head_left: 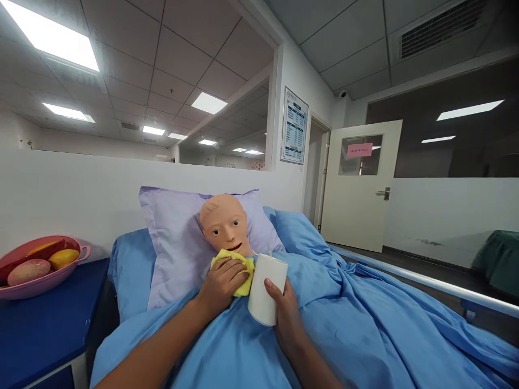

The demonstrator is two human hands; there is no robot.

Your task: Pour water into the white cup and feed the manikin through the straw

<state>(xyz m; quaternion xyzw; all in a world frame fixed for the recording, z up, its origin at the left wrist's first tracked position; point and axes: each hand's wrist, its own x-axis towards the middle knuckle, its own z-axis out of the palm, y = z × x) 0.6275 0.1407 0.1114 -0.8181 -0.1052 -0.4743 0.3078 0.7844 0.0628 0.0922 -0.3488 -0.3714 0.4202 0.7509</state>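
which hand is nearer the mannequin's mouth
Left. The left hand holds the yellow cloth just below the mouth; the right hand grips the white cylinder lower and further to the right in the picture.

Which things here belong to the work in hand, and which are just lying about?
In use:
- yellow cloth, left hand
- white cylinder, right hand
- manikin head, cloth just below its mouth

Lying about:
- pink basket of fruit, on blue cabinet

The cloth [243,288] is coloured yellow, the container [261,286] plain white, the pillow [174,243] lavender; the bedding [324,329] is seen in blue, the basket [46,282] in pink.
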